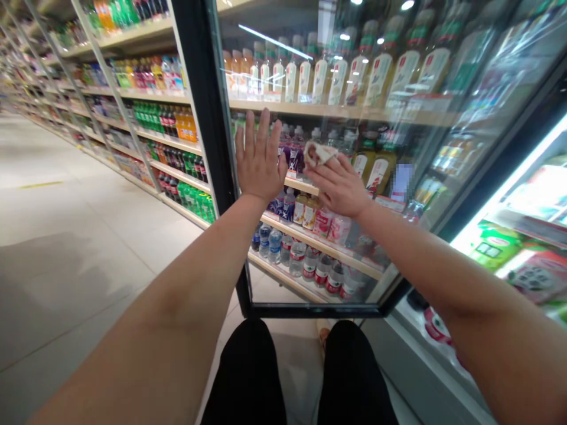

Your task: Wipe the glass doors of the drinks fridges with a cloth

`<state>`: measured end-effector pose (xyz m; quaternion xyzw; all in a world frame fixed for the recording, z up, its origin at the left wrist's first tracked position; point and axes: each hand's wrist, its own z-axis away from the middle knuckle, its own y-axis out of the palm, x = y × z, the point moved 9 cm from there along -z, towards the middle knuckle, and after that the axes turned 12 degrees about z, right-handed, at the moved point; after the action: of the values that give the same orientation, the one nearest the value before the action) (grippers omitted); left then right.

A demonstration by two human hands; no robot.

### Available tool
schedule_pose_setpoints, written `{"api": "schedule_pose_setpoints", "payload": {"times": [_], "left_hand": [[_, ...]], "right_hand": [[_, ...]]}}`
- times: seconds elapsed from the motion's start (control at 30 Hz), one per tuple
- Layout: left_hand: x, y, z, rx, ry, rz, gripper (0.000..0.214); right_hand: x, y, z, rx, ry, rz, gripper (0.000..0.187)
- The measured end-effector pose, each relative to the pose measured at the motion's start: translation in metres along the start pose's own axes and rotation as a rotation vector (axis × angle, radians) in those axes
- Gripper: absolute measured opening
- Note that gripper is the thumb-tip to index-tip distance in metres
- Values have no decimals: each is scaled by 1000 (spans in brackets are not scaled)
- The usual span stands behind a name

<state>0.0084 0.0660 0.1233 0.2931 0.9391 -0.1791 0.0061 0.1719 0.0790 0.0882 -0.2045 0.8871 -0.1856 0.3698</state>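
The wiping was judged to be under way and unfinished, since the cloth (pixel 325 152) was positioned against the glass pane (pixel 305 127) of the open cooler door. The cloth, pale with a darker reddish patch, lay near the middle of the pane, under the fingertips of the person's right hand (pixel 339 184). The fingers of that hand were extended and mostly together, apparently pressing the cloth flat; whether any fold was pinched between them could not be told.

The left hand (pixel 259 171) was placed with its palm toward the glass, near the side of the door frame (pixel 201 106) farther from the lit cabinet (pixel 509 236). Its fingers were straight and slightly spread, the thumb stood apart, and it held nothing. Its place suggested a brace for the door.

Completion by area could not be established. Shelves of bottles (pixel 319 79) showed through the pane, and reflected light (pixel 274 41) crossed its upper part; neither separated treated glass from untreated glass. The cloth covered only a small portion of the surface. By that measure, the upper area, the lower area and both side margins were outside its contact at this point.
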Motion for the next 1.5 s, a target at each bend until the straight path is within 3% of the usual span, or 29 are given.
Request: {"api": "schedule_pose_setpoints", "payload": {"times": [0.1,0.17,0.37,0.53,0.7,0.77,0.87,0.93,1.0,1.1,1.17,1.23,1.37,1.43,1.5], "left_hand": [[2,0,0,2,-18,31,64],[4,1,0,2,-30,40,65],[3,1,1,15,-27,-16,64],[0,-4,2,5,-34,-33,61],[2,-2,1,0,-32,24,63],[4,-1,1,1,-37,62,63],[5,-1,1,-11,-23,79,64],[5,0,1,-21,-5,74,64],[5,0,2,-30,11,65,63],[4,2,2,-26,26,36,62],[5,4,2,-13,20,19,63],[7,6,1,0,0,9,64],[11,9,0,29,-28,-9,66],[9,8,0,20,-15,3,66],[7,5,0,-2,3,23,64]], "right_hand": [[-34,-16,-3,-111,195,35,61],[-37,-17,0,-142,251,30,62],[23,15,14,24,-67,-37,47],[8,8,16,-43,95,-23,54],[16,12,16,37,-28,6,50],[-3,0,5,-3,10,34,49],[-51,-25,-10,-129,234,52,55],[-69,-34,-11,-193,351,54,57],[-62,-32,-5,-206,347,62,58],[-27,-16,2,-105,168,45,55],[-20,-13,0,-58,101,31,54],[-37,-23,-11,-97,152,45,56],[-81,-44,-27,-237,394,74,60],[-73,-39,-23,-252,404,49,60],[-43,-26,-15,-203,292,12,58]]}}
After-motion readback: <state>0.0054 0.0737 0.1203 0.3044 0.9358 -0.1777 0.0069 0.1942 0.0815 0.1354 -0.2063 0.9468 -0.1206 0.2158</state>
